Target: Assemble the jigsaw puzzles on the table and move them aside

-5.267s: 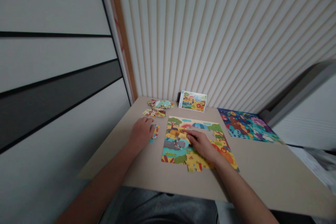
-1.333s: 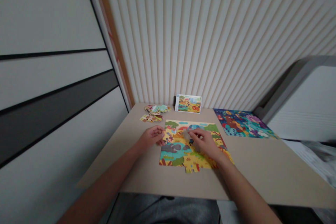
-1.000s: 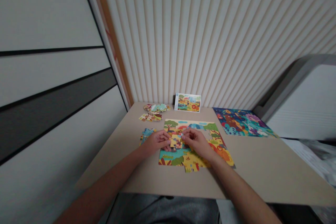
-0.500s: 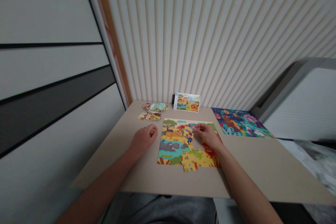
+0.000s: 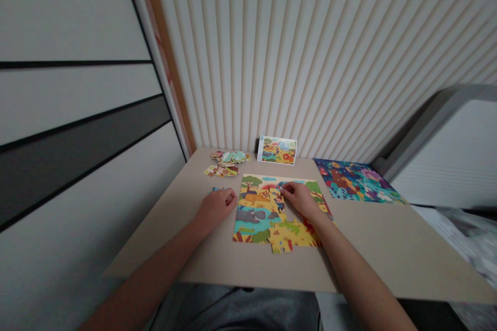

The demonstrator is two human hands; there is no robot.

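Yellow jigsaw puzzle [image 5: 258, 217], right hand [image 5: 301, 196] half-closed on it, left hand [image 5: 215, 206] curled beside it, grip unclear, loose pieces [image 5: 227, 161] and picture card [image 5: 277, 150] beyond

Left hand [image 5: 214, 206]: loosely curled, knuckles up, fingertips tucked downward. Right hand [image 5: 301, 197]: fingers bent forward and down, wrist angled inward. Left forearm [image 5: 155, 264], right forearm [image 5: 349, 253]: bare, converging from the lower corners of view.

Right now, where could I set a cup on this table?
The widest bare tabletop lies right of the jigsaw puzzle, in front of the blue puzzle. A smaller patch lies left of the left hand. The back edge is crowded, with loose pieces and a picture card.
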